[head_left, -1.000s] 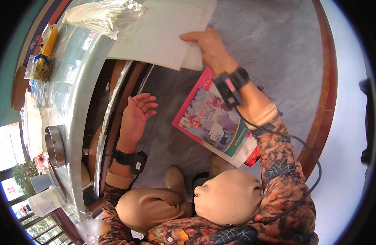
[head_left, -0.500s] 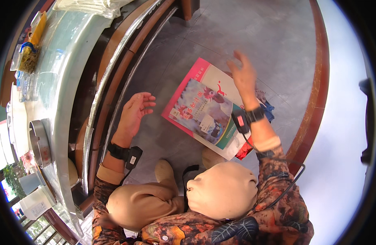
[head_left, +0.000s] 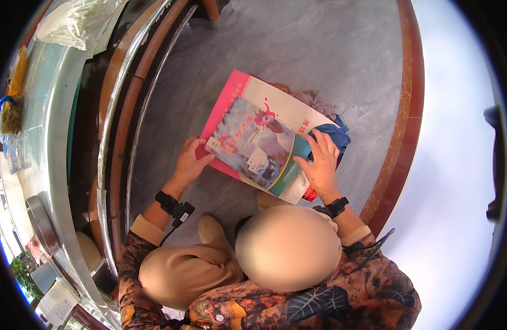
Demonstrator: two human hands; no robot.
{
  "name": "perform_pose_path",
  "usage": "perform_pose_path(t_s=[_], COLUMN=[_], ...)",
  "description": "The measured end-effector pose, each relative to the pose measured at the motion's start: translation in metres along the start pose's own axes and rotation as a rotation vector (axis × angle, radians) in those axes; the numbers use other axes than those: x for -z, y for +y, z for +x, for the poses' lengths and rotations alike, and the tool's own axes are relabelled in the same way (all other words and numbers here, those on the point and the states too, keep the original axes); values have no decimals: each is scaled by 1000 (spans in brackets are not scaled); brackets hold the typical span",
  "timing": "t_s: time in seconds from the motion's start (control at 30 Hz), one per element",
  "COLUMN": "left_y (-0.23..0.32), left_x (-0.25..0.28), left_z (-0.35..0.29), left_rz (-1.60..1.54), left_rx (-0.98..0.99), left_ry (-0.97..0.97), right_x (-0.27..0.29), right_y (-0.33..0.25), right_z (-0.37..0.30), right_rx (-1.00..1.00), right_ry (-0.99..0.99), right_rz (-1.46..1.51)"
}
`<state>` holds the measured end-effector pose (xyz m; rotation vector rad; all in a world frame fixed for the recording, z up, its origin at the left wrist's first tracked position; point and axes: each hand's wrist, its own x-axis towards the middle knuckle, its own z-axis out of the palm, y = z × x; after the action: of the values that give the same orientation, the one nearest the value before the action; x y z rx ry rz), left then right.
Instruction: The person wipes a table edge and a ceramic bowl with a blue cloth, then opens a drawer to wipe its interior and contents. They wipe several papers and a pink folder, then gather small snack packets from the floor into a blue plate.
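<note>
Our hands: left hand (head_left: 191,159) and right hand (head_left: 320,165) were in the air; now both touch the flat pink-and-white printed sheet with a rooster picture (head_left: 254,140), so we have two sides.
Left: seems to pinch the pink edge.
Right: fingers spread by the green corner; we can't tell if they grip.
Sheet: one, before us, above the grey tiled floor (head_left: 341,49).
Sheet's edge: one crumpled blue cloth (head_left: 337,132).
Pale glass worktop (head_left: 52,69): one crinkly see-through plastic bag (head_left: 80,22).

Big white sheet (head_left: 291,104): pink left edge, red marks. Smaller picture sheet (head_left: 252,140) lies on top: roosters, red writing, green band near right end. Both look flat, turned slantwise, over grey floor (head_left: 352,60).
</note>
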<state>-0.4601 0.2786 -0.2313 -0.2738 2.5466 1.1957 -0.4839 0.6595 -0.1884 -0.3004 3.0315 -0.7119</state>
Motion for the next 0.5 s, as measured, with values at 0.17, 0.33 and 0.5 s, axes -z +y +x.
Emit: perform_pose_path(t_s=[0.17,0.33,0.5], left_y=[4,14,17], left_x=[-4,-2,12], left_z=[-2,-2,-1], left_rz=[55,-87,-897], left_rx=[-42,-41,117], left_ry=[4,64,8], right_x=[-21,-16,-9], right_y=[-8,0,1], right_z=[17,30,33], right_rx=[-77,-208,-502], right_ry=[-21,-84,-413], right_rz=[71,506,1613])
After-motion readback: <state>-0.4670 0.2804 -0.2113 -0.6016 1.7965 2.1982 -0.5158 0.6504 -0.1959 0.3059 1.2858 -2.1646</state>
